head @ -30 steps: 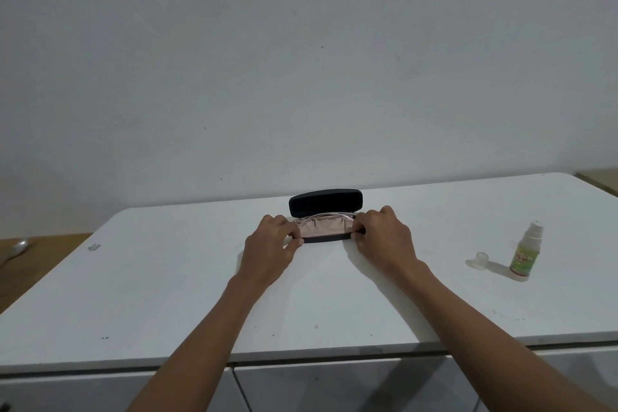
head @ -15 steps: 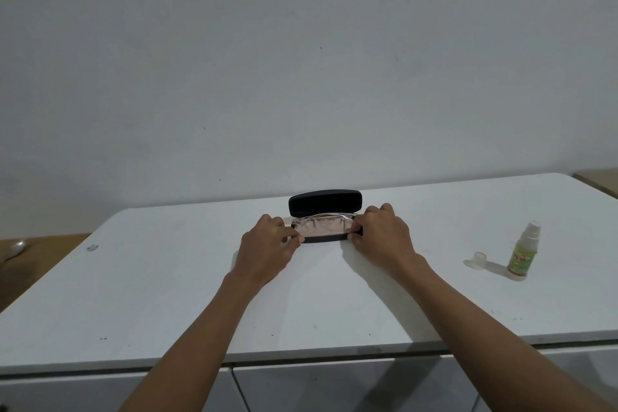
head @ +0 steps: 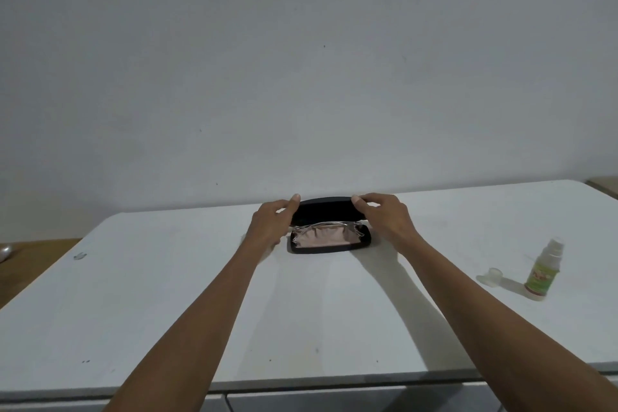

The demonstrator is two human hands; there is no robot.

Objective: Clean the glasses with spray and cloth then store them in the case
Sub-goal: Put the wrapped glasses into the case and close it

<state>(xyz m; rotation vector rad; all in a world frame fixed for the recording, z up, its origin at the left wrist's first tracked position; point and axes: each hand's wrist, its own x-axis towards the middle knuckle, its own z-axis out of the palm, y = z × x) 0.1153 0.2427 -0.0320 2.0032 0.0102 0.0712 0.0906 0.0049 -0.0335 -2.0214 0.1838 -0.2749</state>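
I log: both hands moved up from case base; left hand (head: pixel 272 222) & right hand (head: pixel 384 216) now grasping lid (head: pixel 326 209). Glasses (head: pixel 321 231) + cloth (head: pixel 321 237) inside; closing next, I reckon.

Two hands: left hand (head: pixel 272 226), right hand (head: pixel 384 216). One case (head: pixel 329 227), one glasses (head: pixel 321 227), one cloth (head: pixel 321 237), one spray bottle (head: pixel 543 269), one cap (head: pixel 494 276).

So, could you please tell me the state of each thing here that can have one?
Case: open, lid raised.
Glasses: inside the case, on the pink cloth.
Spray bottle: upright, uncapped.
Cap: off, on the table beside the bottle.
Left hand: gripping the lid's left end.
Right hand: gripping the lid's right end.
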